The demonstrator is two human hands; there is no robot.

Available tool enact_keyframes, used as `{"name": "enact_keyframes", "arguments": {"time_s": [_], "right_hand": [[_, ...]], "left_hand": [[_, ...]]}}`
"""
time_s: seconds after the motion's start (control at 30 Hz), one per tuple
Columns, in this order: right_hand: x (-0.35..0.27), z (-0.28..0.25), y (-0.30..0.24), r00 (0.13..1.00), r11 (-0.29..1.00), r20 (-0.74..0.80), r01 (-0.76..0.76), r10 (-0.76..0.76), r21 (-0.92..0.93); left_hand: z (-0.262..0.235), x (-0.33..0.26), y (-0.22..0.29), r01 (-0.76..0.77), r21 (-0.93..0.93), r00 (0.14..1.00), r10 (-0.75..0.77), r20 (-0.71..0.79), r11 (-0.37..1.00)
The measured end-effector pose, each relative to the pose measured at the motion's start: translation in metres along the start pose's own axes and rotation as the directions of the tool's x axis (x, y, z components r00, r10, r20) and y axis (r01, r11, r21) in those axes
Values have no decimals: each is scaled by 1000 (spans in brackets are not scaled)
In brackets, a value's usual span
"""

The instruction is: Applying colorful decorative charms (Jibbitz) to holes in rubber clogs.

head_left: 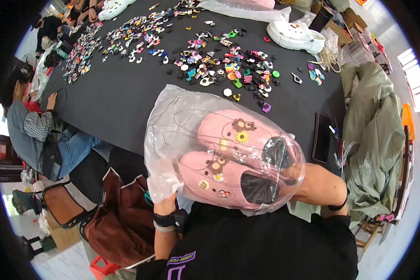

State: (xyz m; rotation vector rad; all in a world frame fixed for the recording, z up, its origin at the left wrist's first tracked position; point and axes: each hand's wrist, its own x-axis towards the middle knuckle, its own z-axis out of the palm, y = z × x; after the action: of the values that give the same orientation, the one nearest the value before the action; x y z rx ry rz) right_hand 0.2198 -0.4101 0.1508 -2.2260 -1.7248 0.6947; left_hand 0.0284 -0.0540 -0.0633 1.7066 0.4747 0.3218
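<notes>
A clear plastic bag holds a pair of pink clogs dressed with small charms, a yellow flower and brown bear shapes among them. My left hand grips the bag's lower left corner from below. My right hand presses against the bag's right side near the clogs' heels, partly seen through the plastic. The bag hangs in front of my chest, above the near edge of the black table.
Several small colourful charms lie scattered over the table, more in rows at the far left. A white clog sits far right. A person sits at the left. A brown bag and a green cloth flank me.
</notes>
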Motion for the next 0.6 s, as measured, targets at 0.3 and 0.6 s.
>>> {"name": "enact_keyframes", "arguments": {"time_s": [0.3, 0.6], "right_hand": [[-29, -33, -7, 997, 997, -47, 61, -64, -51], [-26, -28, -10, 982, 994, -190, -8, -12, -106]], "left_hand": [[-15, -7, 0, 21, -112, 999, -25, -34, 993], [-54, -6, 12, 2, -170, 999, -11, -52, 985]]}}
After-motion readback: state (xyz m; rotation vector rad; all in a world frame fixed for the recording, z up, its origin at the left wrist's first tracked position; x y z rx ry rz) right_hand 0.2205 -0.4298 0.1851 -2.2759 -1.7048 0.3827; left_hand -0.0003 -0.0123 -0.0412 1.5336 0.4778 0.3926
